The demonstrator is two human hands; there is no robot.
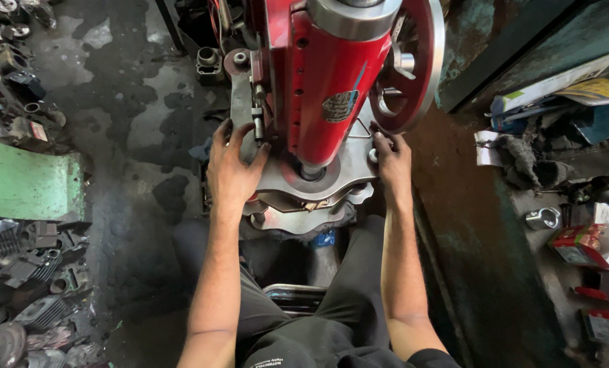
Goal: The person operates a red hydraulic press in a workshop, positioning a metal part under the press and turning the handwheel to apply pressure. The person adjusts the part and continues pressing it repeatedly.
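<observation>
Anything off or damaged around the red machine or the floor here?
Floor carries dark, patchy stains that look like oil or wet spill. Engine parts lie in a loose pile at left; boxes sit tumbled at right. Both hands, left hand and right hand, rest flat on the metal plate under the red machine. No visible damage there.

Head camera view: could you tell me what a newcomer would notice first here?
The big red machine column with its spoked handwheel fills the top centre. Below it, the left hand and right hand rest on either side of the grey metal base plate. Dark engine parts pile up at the lower left.
</observation>
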